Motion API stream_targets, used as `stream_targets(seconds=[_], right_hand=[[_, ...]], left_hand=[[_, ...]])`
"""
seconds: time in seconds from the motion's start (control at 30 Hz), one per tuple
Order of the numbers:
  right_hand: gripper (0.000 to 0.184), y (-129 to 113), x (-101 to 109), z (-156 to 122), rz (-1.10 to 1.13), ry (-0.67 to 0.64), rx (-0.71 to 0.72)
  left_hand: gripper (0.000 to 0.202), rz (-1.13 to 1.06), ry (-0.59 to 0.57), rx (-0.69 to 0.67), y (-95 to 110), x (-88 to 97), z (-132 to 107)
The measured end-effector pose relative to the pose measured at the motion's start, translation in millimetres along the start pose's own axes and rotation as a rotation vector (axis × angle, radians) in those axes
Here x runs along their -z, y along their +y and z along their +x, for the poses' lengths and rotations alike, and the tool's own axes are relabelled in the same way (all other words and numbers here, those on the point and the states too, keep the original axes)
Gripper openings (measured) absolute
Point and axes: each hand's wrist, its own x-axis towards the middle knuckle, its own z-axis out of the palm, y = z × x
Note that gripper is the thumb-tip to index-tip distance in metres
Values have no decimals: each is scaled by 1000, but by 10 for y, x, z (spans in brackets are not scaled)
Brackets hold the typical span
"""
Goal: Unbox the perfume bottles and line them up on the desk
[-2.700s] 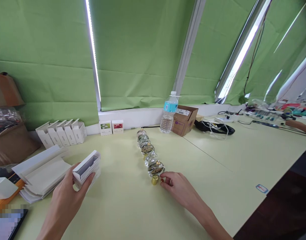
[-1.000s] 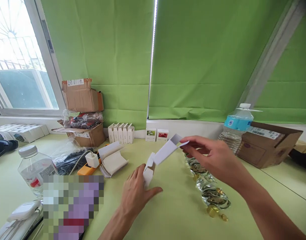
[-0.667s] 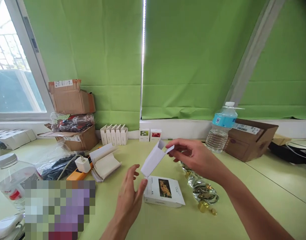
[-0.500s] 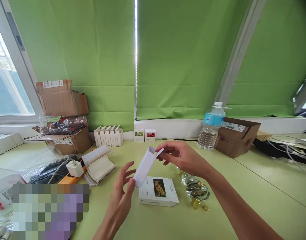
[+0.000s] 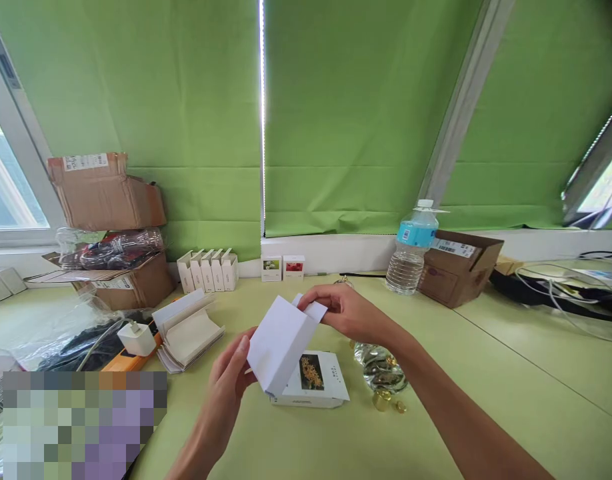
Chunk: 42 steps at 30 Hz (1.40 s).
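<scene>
A small white cardboard box (image 5: 281,343) is held tilted in the air between my hands, one broad face toward me. My left hand (image 5: 232,373) grips its lower left edge, thumb in front. At its upper end, my right hand (image 5: 339,310) pinches the white end flaps. Below it on the table lies a white printed box (image 5: 331,380) with a picture of orange-yellow flowers, partly hidden by the held box. Just right of that are silver foil pouches (image 5: 381,370) and a gold-coloured cap (image 5: 381,400), partly behind my right forearm.
Several upright white boxes (image 5: 209,272) and two small picture boxes (image 5: 271,268) line the wall. Flattened cartons (image 5: 190,330), a white charger (image 5: 137,339) and stacked brown boxes (image 5: 106,200) are left. A water bottle (image 5: 409,253) and brown carton (image 5: 459,270) stand right.
The held box has turned from its narrow side to its broad face. My left hand has closed on its edge, and my right hand is still at the flaps. The view has shifted slightly right.
</scene>
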Motion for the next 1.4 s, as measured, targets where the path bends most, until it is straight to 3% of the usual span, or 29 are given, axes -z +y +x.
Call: stream_targets(seconds=[0.2,0.37,0.43,0.53,0.6,0.8,0.97,1.07,1.23,1.33,1.4], right_hand=[[26,154,16,39,-33,-27,-31],[29,263,-6,85,-23,31,-116],[31,297,-19,110,56,80,-169],[40,346,-21,147,255,88,-228],[46,382,-6,164,361,74,-254],[57,446,37,178,548,56,-237],[44,390,18,168,723,3,-152],[35,380,-26,177,706,34,-129],[48,446,-89,210,581,198,-174],[54,454,-95,215,646,270,-141],[56,444,-101,212,688,304,-128]], left_hand=[[48,78,87,-46,28,30,47],[64,-19,136,-131,85,63,60],[73,-84,84,-133,106,68,23],[68,-139,-162,-49,103,73,-62],[66,-64,-275,-18,70,67,-110],[39,405,-272,-93,-106,-2,-130],[26,615,-278,-296,-169,-61,-129],[21,695,-299,-394,-159,-91,-155],[34,753,-133,-244,-183,-86,-158],[50,566,-96,-151,-223,-55,-101],[59,353,-148,-63,-226,-46,-69]])
